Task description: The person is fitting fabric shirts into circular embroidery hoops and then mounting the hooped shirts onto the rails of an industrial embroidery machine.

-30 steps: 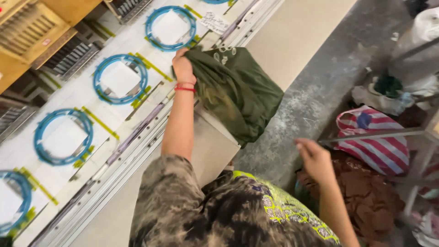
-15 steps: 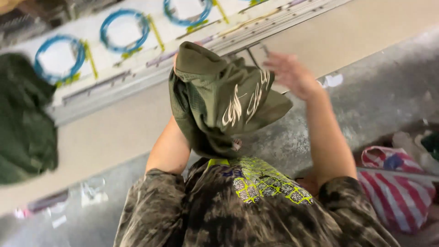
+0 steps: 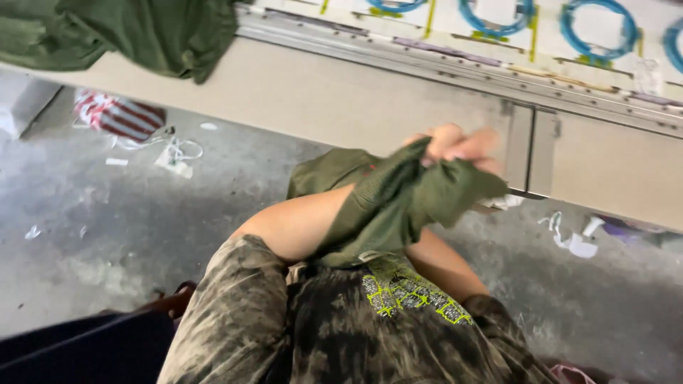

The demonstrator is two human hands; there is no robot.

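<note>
Two bare hands, both closed on one olive-green knit fabric garment (image 3: 398,206), held in the air above the grey concrete floor (image 3: 107,220) and in front of the person's chest, just short of the front edge of the long beige worktable (image 3: 341,92).

Left hand: hidden inside the bunched cloth; the bare forearm runs into the garment from the lower left. Fingers cannot be told.

Right hand (image 3: 455,146): topmost, blurred, fingers curled tight over a gathered fold at the garment's upper end. The forearm passes beneath the cloth toward the lower right.

Garment: crumpled, wrapped around the left forearm, one loose end pointing right toward the dark seam in the table's front panel. Its lower hem hangs against the person's mottled brown-and-black shirt with yellow-green printed patch (image 3: 398,291).

Table surface, far edge: pale sheet bearing blue ring-shaped hoops (image 3: 594,28) in a row, backed by a grey metal rail (image 3: 398,50) running the table's length.

Table, left corner: second dark green cloth heap (image 3: 121,32), draped over the front edge, well apart from the hands.

Floor, below the left corner: red-and-white striped bag (image 3: 117,114), with white paper scraps and cord (image 3: 178,153) just beside it. More white scraps (image 3: 573,238) lie on the floor under the table's right part.
</note>
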